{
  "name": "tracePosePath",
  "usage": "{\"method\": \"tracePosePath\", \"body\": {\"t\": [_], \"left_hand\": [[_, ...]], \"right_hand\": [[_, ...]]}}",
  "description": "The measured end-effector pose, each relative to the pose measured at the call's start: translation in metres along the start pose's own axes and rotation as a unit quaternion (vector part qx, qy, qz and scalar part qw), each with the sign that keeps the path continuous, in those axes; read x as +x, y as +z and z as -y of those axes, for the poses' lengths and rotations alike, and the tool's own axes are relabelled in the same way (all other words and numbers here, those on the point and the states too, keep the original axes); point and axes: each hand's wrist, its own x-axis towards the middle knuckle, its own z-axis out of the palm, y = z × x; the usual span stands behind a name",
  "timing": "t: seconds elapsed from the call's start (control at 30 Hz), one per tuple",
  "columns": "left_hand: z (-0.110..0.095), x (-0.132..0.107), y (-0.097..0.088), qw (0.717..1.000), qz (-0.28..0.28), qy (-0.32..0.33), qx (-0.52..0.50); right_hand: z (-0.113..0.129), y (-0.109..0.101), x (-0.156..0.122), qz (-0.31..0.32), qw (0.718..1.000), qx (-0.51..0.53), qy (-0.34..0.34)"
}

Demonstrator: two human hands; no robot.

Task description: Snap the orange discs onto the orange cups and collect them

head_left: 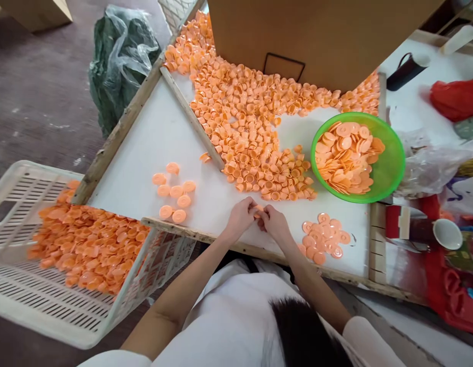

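Near the front edge of the white table (217, 206), my left hand (241, 216) and my right hand (275, 223) meet with fingers closed around one small orange plastic piece (258, 208). Fingers cover most of it, so I cannot tell whether it is one part or two. Beyond my hands spreads a heap of small orange plastic cups (252, 137). To the right lies a loose pile of flat orange discs (323, 237). On the left sit several orange pieces with round tops (176, 191). A green bowl (393, 158) at the right holds many orange discs.
A white plastic crate (64, 318) full of orange pieces stands below the table's left edge. Wooden strips (122, 132) border the table. A large cardboard box (320, 41) rises at the back. Right of it are a dark mug (406, 71) and a red bag (456, 99).
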Motion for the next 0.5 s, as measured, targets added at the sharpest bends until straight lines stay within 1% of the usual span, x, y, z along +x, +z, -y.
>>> {"method": "tracePosePath", "body": {"t": [0.1,0.17,0.27,0.33,0.43,0.5], "left_hand": [[0.0,-0.007,0.0,0.999,0.032,0.004,0.017],[0.004,-0.012,-0.002,0.999,0.048,-0.01,0.01],[0.008,-0.015,-0.004,0.998,0.046,-0.034,-0.015],[0.008,-0.012,-0.002,0.998,0.049,-0.042,-0.022],[0.005,-0.008,0.002,0.997,0.061,-0.037,0.013],[0.004,-0.009,-0.001,0.997,0.048,-0.019,0.053]], "right_hand": [[-0.003,-0.005,-0.005,0.027,0.999,0.008,-0.02],[-0.005,-0.008,-0.007,0.023,0.999,-0.028,-0.036],[-0.005,-0.008,-0.004,0.008,0.996,-0.085,-0.038],[-0.003,-0.006,0.0,0.005,0.995,-0.09,-0.037],[-0.001,-0.002,0.0,-0.002,0.996,-0.078,-0.045],[-0.002,-0.003,-0.005,-0.012,0.996,-0.064,-0.055]]}}
